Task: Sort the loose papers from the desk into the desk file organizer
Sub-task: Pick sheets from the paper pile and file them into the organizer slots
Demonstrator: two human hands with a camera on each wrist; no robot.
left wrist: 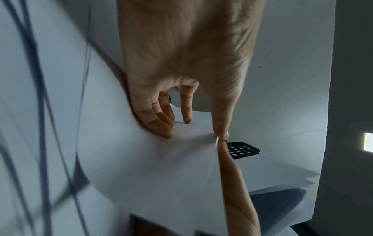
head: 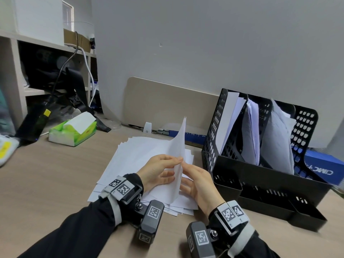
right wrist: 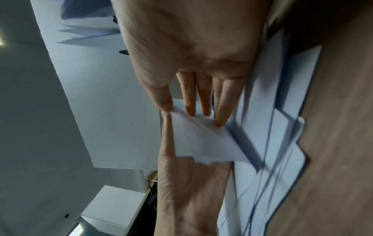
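Note:
A spread pile of loose white papers (head: pixel 141 153) lies on the desk in the middle. A few sheets (head: pixel 179 144) stand upright above it, between my hands. My left hand (head: pixel 177 160) pinches their near edge with thumb and forefinger, its other fingers (left wrist: pixel 161 127) lying on the left face. My right hand (head: pixel 193 175) lies against the right face with straight fingers (right wrist: pixel 204 99), its thumb tip at the same edge. The black mesh file organizer (head: pixel 210 138) stands to the right, with papers in its three upright compartments.
A green tissue box (head: pixel 74 133) and a dark device with a cable (head: pixel 33 125) lie at the back left. A beige panel (head: pixel 167 101) leans on the wall behind the pile. A blue box (head: pixel 322 164) sits behind the organizer. Bare desk (head: pixel 55 183) stretches to the left.

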